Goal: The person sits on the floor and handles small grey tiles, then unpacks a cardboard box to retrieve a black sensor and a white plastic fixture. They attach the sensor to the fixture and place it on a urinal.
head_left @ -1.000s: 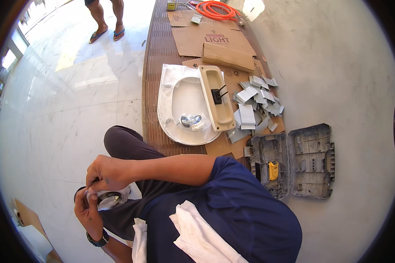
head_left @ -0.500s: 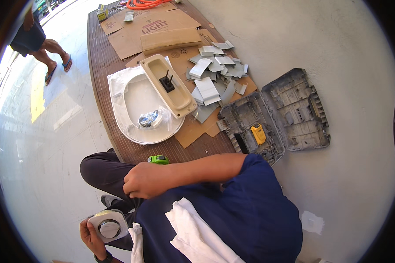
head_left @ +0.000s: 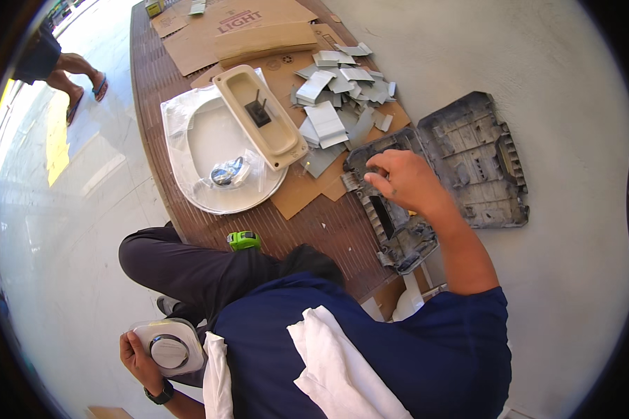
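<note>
Right hand (head_left: 402, 180), fingers bent and holding nothing, rests over one open grey tool case (head_left: 468, 164) lying at the right edge of the brown tabletop (head_left: 154, 98). Left hand (head_left: 138, 357) grips one white round-buttoned fitting (head_left: 169, 347), low beside the knee. On the tabletop: one white toilet seat (head_left: 203, 140), one beige cistern lid (head_left: 262, 115), one green tape measure (head_left: 244, 240), one heap of grey metal offcuts (head_left: 339, 87).
</note>
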Demonstrator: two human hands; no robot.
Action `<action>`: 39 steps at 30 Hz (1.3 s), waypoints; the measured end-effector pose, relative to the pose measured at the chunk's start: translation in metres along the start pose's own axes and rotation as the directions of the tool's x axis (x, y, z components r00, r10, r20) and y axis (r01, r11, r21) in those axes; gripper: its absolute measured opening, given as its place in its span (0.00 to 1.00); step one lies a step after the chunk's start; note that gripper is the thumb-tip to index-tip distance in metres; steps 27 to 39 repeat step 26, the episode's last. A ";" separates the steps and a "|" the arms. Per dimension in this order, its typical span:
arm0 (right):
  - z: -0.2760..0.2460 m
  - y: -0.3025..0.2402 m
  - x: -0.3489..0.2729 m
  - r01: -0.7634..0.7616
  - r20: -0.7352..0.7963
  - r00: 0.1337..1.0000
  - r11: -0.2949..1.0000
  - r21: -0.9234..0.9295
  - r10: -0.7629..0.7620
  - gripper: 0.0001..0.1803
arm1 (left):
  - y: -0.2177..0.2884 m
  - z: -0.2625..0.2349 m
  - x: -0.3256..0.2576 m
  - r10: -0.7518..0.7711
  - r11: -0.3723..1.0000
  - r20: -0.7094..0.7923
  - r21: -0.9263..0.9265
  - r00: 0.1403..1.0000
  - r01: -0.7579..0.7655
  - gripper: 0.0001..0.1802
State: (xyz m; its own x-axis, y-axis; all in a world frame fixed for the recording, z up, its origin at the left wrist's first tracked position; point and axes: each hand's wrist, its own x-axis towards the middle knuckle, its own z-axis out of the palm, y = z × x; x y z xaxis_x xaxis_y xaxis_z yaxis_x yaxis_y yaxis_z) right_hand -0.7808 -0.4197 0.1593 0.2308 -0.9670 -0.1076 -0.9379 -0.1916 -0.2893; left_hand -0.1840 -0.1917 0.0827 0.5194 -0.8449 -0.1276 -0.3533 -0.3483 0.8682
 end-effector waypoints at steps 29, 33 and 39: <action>0.277 -0.620 0.112 0.947 0.292 -0.275 -0.206 0.245 -0.916 0.12 | -0.067 0.038 -0.288 -0.599 0.733 -0.754 -0.652 0.270 -0.194 0.24; 0.277 -0.620 0.112 0.947 0.292 -0.275 -0.206 0.245 -0.916 0.12 | -0.067 0.038 -0.288 -0.599 0.733 -0.754 -0.652 0.270 -0.194 0.24; 0.277 -0.620 0.112 0.947 0.292 -0.275 -0.206 0.245 -0.916 0.12 | -0.067 0.038 -0.288 -0.599 0.733 -0.754 -0.652 0.270 -0.194 0.24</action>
